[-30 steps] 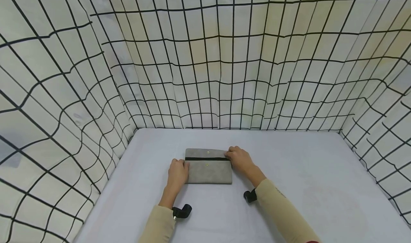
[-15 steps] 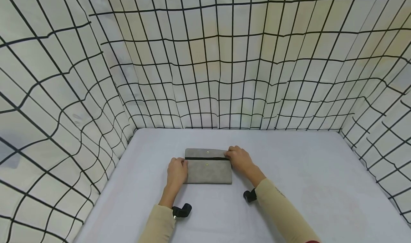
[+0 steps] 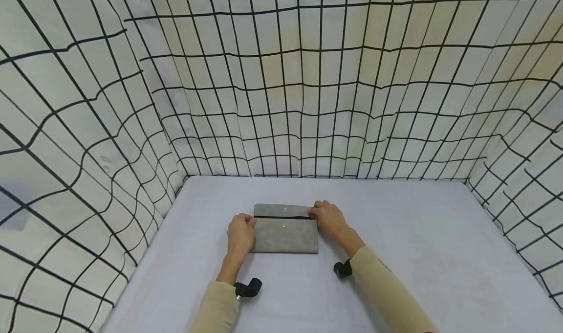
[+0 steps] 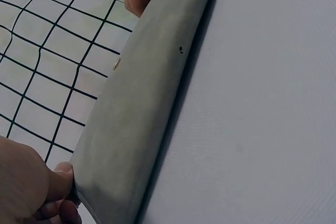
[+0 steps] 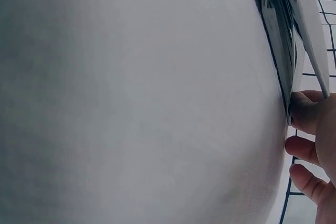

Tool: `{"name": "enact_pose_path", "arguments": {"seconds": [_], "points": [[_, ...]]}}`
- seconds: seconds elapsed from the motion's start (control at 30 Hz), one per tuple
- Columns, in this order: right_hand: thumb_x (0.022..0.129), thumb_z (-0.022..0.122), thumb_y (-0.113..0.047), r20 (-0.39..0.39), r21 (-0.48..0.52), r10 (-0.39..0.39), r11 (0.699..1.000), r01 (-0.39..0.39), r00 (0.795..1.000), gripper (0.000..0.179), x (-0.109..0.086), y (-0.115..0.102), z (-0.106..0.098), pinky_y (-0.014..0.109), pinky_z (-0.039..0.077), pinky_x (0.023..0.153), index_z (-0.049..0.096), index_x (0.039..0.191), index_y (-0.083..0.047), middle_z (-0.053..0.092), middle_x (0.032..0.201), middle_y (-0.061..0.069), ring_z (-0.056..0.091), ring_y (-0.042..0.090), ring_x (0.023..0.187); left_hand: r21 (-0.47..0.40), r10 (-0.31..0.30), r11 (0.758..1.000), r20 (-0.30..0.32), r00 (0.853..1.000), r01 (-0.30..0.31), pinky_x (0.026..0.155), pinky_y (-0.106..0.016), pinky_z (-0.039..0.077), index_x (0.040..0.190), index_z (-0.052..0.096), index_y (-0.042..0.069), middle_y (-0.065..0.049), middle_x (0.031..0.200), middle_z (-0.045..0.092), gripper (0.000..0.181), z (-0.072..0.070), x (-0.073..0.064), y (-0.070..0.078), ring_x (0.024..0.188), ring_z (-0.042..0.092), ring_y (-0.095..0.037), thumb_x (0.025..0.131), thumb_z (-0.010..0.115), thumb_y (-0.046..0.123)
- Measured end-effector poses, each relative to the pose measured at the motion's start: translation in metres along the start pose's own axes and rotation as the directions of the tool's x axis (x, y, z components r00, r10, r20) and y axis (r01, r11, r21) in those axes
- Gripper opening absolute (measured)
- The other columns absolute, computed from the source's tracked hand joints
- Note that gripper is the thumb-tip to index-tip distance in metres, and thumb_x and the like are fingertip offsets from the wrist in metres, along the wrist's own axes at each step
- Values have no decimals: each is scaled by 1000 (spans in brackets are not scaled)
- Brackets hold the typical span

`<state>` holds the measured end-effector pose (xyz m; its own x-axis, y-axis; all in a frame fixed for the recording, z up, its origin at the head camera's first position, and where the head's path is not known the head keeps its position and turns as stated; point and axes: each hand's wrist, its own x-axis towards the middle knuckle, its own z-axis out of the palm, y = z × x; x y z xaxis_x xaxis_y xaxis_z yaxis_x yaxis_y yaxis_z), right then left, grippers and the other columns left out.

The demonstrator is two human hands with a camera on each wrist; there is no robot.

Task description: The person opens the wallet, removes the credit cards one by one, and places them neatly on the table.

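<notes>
A long grey wallet lies on the white-covered table, its lower panel folded up toward the upper one. One small brass snap sits on each part, and a dark gap runs between them. At the left edge my left hand pinches the panel between thumb and fingers. My right hand grips the upper right corner. In the right wrist view the wallet's side shows a curved fold with thin layers inside, and the right thumb reaches between them.
White sheeting with a black net walls off the back and both sides. The white tabletop spreads around the wallet. A black wrist camera is strapped on the left wrist, another on the right.
My left hand has slid slightly left and up along the wallet's left edge. The dark gap between the two panels looks a little narrower. My right hand stays at its corner.
</notes>
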<state>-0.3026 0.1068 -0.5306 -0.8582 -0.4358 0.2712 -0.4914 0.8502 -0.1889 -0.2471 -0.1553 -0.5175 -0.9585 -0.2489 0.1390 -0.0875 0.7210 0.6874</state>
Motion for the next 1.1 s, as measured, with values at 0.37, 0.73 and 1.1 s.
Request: {"name": "enact_pose_path", "arguments": {"seconds": [0.37, 0.73, 1.1], "points": [[91, 64, 0, 29, 18, 37, 999, -37, 999, 25, -2, -2, -1, 41, 55, 82, 78, 109, -11, 69, 98, 3, 65, 24, 93, -44, 7, 999, -14, 1000, -8, 75, -41, 48, 101, 67, -4, -16, 91, 63, 17, -10, -6, 5, 84, 60, -28, 99, 61, 12], [92, 65, -1, 35, 39, 30, 999, -32, 999, 24, -5, -2, -2, 41, 55, 82, 77, 110, -10, 67, 98, 3, 64, 24, 93, -68, 39, 997, -23, 999, -41, 73, -36, 46, 102, 66, -3, -15, 91, 61, 17, -19, -15, 6, 83, 58, -26, 99, 60, 13], [92, 67, -6, 42, 14, 12, 1000, -12, 999, 21, 0, -3, -4, 41, 54, 79, 77, 109, -12, 66, 97, 3, 62, 24, 90, -170, 11, 985, -38, 999, -17, 60, -26, 44, 100, 63, 1, -8, 77, 61, 27, -28, -23, 7, 64, 57, -14, 102, 58, 28]]}}
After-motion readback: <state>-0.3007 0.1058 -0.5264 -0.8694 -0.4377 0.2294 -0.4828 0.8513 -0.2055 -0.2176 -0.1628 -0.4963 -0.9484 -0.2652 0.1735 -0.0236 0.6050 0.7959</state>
